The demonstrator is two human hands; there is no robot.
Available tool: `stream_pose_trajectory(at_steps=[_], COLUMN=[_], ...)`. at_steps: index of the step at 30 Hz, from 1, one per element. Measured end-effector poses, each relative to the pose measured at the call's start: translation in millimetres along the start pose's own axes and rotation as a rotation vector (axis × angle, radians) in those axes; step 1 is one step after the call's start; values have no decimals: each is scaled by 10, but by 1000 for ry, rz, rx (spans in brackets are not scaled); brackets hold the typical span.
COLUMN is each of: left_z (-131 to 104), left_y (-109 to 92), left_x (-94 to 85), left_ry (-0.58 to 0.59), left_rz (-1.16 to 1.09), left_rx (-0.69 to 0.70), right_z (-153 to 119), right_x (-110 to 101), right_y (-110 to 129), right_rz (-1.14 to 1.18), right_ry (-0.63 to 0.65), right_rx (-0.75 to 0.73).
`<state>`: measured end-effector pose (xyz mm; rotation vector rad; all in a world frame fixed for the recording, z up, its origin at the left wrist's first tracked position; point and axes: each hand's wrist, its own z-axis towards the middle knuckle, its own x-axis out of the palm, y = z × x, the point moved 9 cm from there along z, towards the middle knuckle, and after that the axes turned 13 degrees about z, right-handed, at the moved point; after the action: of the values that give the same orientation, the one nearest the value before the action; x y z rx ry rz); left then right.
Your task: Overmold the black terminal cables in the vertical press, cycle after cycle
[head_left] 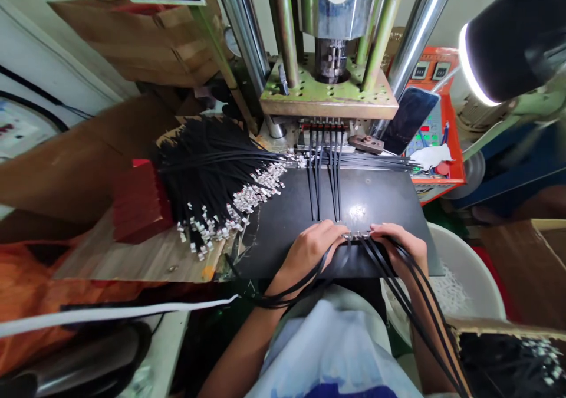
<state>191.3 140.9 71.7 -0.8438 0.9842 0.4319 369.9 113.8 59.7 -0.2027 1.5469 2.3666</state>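
Note:
At the near edge of the dark metal plate point(375, 191), both my hands are at a short metal strip point(357, 235) with black cables running from it. My left hand point(312, 247) pinches its left end, fingers closed, with cables point(305, 283) passing under the wrist. My right hand point(402, 246) has closed fingers on the right end, and more black cables point(398, 295) trail down past the forearm. Beyond, a row of black cables point(335, 180) comes out of the press mould point(325, 135) towards me. What my fingertips cover is hidden.
A heap of black cables with white connectors point(260, 188) lies left, beside a dark red block point(139, 203). The press platen point(329, 100) stands over the mould. A lamp point(504, 44), phone point(411, 118) and orange control box point(453, 127) are right; a white tub point(486, 268) sits below.

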Motion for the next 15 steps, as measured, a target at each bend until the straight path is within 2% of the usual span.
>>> stream_pose_trajectory(at_steps=[2,4,9,12,15], left_z=[-19,-18,16,49,79], left_y=[15,-12,-50,-95,-147], left_x=[4,39,31,74,122], left_ry=[-34,-16,-11,79,184], left_rz=[-33,-46,139,205,273], left_rx=[26,65,21,12,70], right_z=[-13,-25,-61,-77,-89], right_x=[29,57,65,89,81], right_y=[-8,-14,54,96,111], right_rz=[-35,-79,-176,-193,-159], right_ry=[11,39,89,129,101], right_rx=[0,-5,-114,-183,-201])
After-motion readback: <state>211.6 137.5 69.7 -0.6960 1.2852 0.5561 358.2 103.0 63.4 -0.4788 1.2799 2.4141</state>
